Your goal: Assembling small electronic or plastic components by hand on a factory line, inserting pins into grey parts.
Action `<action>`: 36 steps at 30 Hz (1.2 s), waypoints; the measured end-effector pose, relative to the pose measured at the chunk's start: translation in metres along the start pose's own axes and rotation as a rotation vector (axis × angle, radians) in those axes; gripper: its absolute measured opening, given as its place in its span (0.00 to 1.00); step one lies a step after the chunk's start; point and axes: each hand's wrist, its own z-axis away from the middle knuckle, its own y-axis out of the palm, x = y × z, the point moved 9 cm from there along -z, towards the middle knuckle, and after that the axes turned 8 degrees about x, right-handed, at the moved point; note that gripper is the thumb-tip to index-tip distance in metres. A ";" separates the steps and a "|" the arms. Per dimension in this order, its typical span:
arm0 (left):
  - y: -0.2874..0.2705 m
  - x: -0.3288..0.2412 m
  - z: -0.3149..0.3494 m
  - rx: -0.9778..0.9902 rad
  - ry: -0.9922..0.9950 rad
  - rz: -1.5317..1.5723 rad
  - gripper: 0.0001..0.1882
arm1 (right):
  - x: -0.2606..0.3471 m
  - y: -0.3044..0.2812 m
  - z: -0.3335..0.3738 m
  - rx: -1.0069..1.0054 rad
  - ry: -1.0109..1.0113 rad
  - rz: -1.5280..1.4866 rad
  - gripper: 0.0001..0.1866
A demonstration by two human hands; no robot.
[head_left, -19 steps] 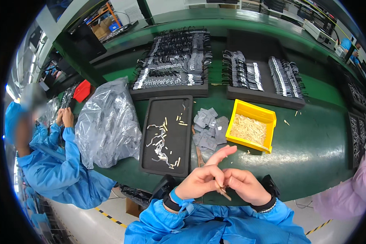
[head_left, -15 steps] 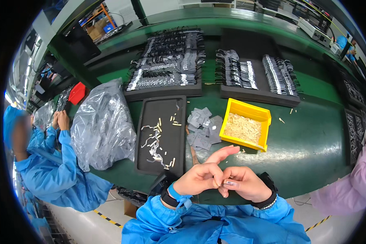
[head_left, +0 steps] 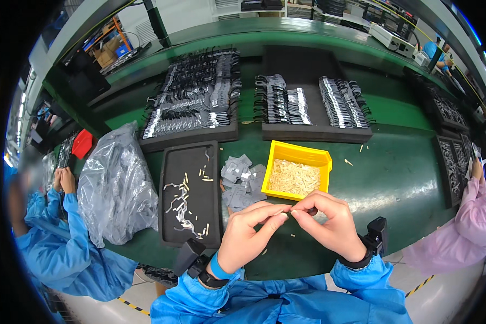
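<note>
My left hand (head_left: pixel 252 231) and my right hand (head_left: pixel 330 222) meet at the fingertips in front of the yellow bin (head_left: pixel 325 161). Each pinches thumb against fingers. Something small sits between the tips, too covered to name, and a small dark bit (head_left: pixel 312 211) shows among the right fingers. Pale, short slivers (head_left: pixel 294 176) fill the bin just beyond my hands. To its left lies a loose heap of flat grey squares (head_left: pixel 244 181), close to my left fingers.
A shallow black tray (head_left: pixel 200 202) holds strips and pale slivers. Left of it bulges a clear plastic bag (head_left: pixel 119 189) of grey pieces. Two foam trays (head_left: pixel 318 133) with rows of dark-cabled parts stand behind. Co-workers sit at either side, one in blue (head_left: pixel 73 256), one in pink (head_left: pixel 459 229).
My hands have opened out from a close huddle and moved farther over the table, now meeting only at the fingertips. My left index finger no longer sticks out. The whole view has shifted.
</note>
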 end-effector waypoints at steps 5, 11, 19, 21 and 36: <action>-0.002 0.016 0.003 -0.122 -0.038 0.094 0.08 | 0.000 -0.004 -0.004 -0.188 -0.097 0.080 0.06; 0.000 0.035 0.009 -0.239 -0.155 0.313 0.07 | 0.026 0.001 0.020 -0.388 -0.416 0.469 0.14; -0.005 0.006 0.010 -0.286 0.053 -0.062 0.07 | 0.014 0.010 0.005 -0.268 -0.339 0.424 0.12; -0.001 -0.014 0.010 -0.296 0.200 -0.392 0.07 | 0.011 0.009 0.004 -0.276 -0.336 0.427 0.12; 0.001 0.032 0.005 -0.102 -0.038 0.218 0.12 | -0.017 -0.032 0.008 -0.487 -0.110 0.420 0.06</action>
